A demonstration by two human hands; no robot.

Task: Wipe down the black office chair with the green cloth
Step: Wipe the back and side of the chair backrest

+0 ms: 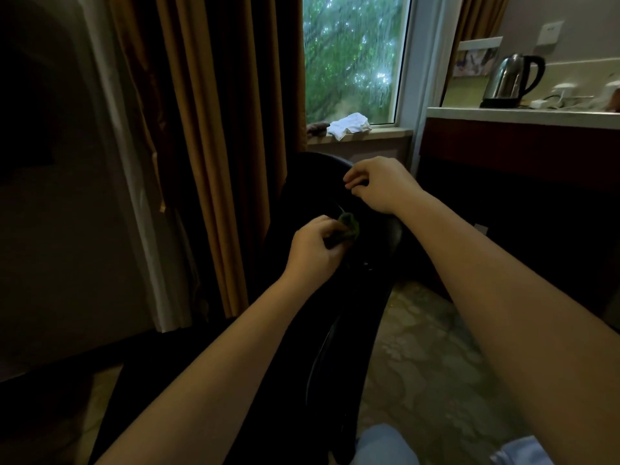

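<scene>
Two bare forearms reach forward. Left hand (pixel 313 250), knuckles up, grips a bunched green cloth (pixel 349 227) against the black office chair (pixel 335 297), its dark back running toward 12 o'clock. Right hand (pixel 377 184), at 1 o'clock from the cloth, curls its fingers at the chair's rim; grasp indeterminate. Kettle (pixel 511 80) on far counter (pixel 469 113), 2 o'clock

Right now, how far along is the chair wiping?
Nothing shows as finished; the black office chair is too dark to judge. In hand: the left hand holds the green cloth against the chair's back while the right hand grips its top edge. Left, seemingly: the rest of the chair.
</scene>
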